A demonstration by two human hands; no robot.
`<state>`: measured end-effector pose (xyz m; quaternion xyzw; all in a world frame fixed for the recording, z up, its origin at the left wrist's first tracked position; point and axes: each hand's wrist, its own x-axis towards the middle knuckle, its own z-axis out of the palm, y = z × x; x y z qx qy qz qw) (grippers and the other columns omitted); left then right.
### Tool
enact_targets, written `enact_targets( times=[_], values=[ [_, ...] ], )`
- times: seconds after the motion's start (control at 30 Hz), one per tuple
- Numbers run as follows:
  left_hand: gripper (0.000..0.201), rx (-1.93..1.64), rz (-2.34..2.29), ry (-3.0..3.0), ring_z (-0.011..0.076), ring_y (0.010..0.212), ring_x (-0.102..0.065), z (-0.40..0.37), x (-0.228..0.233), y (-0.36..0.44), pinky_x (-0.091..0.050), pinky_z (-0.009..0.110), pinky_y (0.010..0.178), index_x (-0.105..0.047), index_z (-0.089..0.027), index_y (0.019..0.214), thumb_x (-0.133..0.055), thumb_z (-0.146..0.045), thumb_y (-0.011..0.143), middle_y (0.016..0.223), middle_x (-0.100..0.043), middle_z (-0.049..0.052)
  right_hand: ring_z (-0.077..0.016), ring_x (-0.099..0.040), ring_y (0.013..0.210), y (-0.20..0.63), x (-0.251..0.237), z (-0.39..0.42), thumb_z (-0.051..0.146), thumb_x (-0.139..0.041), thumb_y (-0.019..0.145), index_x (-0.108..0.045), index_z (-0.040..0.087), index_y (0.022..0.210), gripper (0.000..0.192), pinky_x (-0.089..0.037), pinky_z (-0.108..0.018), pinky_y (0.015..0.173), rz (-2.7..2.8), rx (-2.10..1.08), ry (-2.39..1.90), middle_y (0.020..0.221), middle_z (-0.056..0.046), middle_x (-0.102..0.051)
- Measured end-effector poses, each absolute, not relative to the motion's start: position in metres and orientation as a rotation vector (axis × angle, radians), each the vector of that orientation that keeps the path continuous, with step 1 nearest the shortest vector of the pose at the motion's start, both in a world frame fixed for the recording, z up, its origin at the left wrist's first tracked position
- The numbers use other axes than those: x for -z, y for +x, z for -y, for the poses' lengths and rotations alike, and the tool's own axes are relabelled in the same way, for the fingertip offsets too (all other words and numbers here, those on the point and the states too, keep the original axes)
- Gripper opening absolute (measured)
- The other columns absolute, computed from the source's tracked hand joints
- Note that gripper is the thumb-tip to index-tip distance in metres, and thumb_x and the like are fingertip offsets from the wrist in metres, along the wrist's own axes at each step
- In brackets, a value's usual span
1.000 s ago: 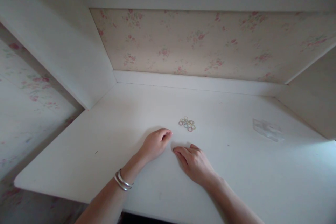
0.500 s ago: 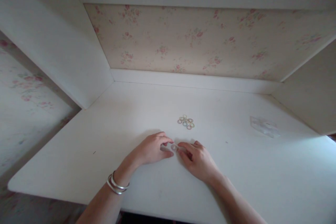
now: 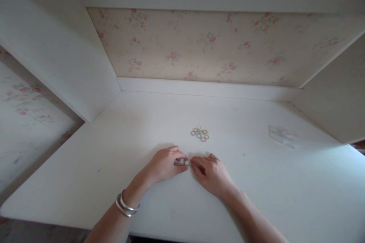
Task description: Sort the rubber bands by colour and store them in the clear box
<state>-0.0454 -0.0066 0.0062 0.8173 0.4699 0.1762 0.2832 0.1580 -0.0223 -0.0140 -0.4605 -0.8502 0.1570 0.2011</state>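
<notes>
At the front middle of the white tabletop (image 3: 159,114), a small pale ring (image 3: 187,163) lies between my two hands. The thumb and index finger of my left hand (image 3: 167,164) close on it from the left. My right hand (image 3: 212,174) pinches at its right edge, with thumb and fingertips together and the other fingers curled under. Just beyond my hands is a loose cluster of small coloured rings (image 3: 200,133), in yellowish, pink and bluish tones, some overlapping. Their exact kind is too small to make out.
A crumpled clear plastic bag (image 3: 283,136) lies to the right. On the left is a thin dark sliver (image 3: 99,170), and a tiny speck (image 3: 243,154) lies right of my hands. White panels (image 3: 85,64) and a floral-papered wall (image 3: 188,45) enclose the tabletop's sides and back.
My left fingers have closed in around the pale ring, and it has shifted slightly left and down. My right fingertips have moved a little left with it. The view has tilted slightly.
</notes>
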Motion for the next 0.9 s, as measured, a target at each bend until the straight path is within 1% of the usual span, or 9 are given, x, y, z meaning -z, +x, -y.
enact_targets(
  times=[0.13,0.33,0.43,0.53,0.63,0.77,0.83,0.9],
  values=[
    [0.018,-0.478,-1.269,2.163,0.014,0.076,-0.058,0.006,-0.007,-0.045,-0.043,0.023,0.068,-0.069,-0.027,0.093,-0.065,-0.035,0.077,0.088,-0.064,0.0,-0.0117,-0.057,0.06,0.158,0.013,0.022,0.023,-0.041,0.091,-0.063,0.024,0.086,0.023,-0.036,-0.029,0.073,2.36,-0.444,-1.276,0.069,0.003,-0.067],
    [0.018,-0.491,-1.244,2.142,0.0125,0.073,-0.057,0.005,-0.006,-0.046,-0.042,0.022,0.066,-0.068,-0.026,0.093,-0.065,-0.033,0.077,0.086,-0.062,0.0,-0.0117,-0.057,0.06,0.158,0.013,0.021,0.022,-0.042,0.091,-0.062,0.024,0.083,0.022,-0.036,-0.027,0.071,2.306,-0.433,-1.282,0.066,0.003,-0.066],
    [0.023,-0.527,-1.242,2.099,0.0123,0.074,-0.055,0.003,-0.004,-0.048,-0.042,0.021,0.065,-0.068,-0.024,0.095,-0.068,-0.033,0.074,0.085,-0.06,-0.001,-0.0124,-0.057,0.061,0.165,0.014,0.015,0.025,-0.043,0.091,-0.064,0.024,0.089,0.021,-0.037,-0.028,0.072,2.147,-0.366,-1.37,0.068,0.002,-0.066],
    [0.031,-0.584,-1.269,2.033,0.0123,0.071,-0.053,0.0,-0.001,-0.05,-0.043,0.022,0.063,-0.067,-0.022,0.097,-0.069,-0.039,0.072,0.083,-0.058,0.0,-0.014,-0.057,0.063,0.179,0.015,0.003,0.029,-0.046,0.089,-0.065,0.024,0.094,0.021,-0.038,-0.029,0.072,1.983,-0.276,-1.543,0.07,0.001,-0.066],
    [0.031,-0.617,-1.299,1.977,0.0122,0.067,-0.052,-0.003,-0.001,-0.05,-0.043,0.023,0.063,-0.068,-0.02,0.095,-0.064,-0.044,0.075,0.08,-0.058,0.0,-0.0156,-0.059,0.07,0.192,0.017,-0.01,0.029,-0.047,0.087,-0.066,0.024,0.1,0.023,-0.04,-0.029,0.071,1.936,-0.202,-1.658,0.078,-0.002,-0.068],
    [0.024,-0.657,-1.312,1.962,0.0135,0.071,-0.056,-0.006,-0.002,-0.049,-0.044,0.024,0.068,-0.069,-0.019,0.091,-0.056,-0.038,0.082,0.081,-0.062,0.002,-0.0148,-0.059,0.068,0.198,0.017,-0.02,0.031,-0.046,0.087,-0.064,0.027,0.108,0.028,-0.04,-0.028,0.067,1.975,-0.183,-1.685,0.08,-0.002,-0.066],
    [0.023,-0.679,-1.322,1.964,0.0142,0.074,-0.057,-0.006,-0.002,-0.048,-0.044,0.025,0.07,-0.069,-0.019,0.089,-0.054,-0.036,0.083,0.083,-0.064,0.002,-0.0144,-0.059,0.071,0.196,0.015,-0.021,0.032,-0.047,0.088,-0.064,0.031,0.108,0.027,-0.04,-0.027,0.068,2.036,-0.167,-1.657,0.081,-0.001,-0.065],
    [0.023,-0.7,-1.337,1.967,0.0148,0.075,-0.058,-0.006,-0.003,-0.047,-0.045,0.025,0.071,-0.069,-0.019,0.087,-0.053,-0.035,0.084,0.084,-0.065,0.003,-0.0142,-0.06,0.075,0.193,0.014,-0.021,0.031,-0.047,0.088,-0.066,0.033,0.105,0.025,-0.039,-0.027,0.071,2.099,-0.133,-1.616,0.082,-0.001,-0.064]
  ],
)
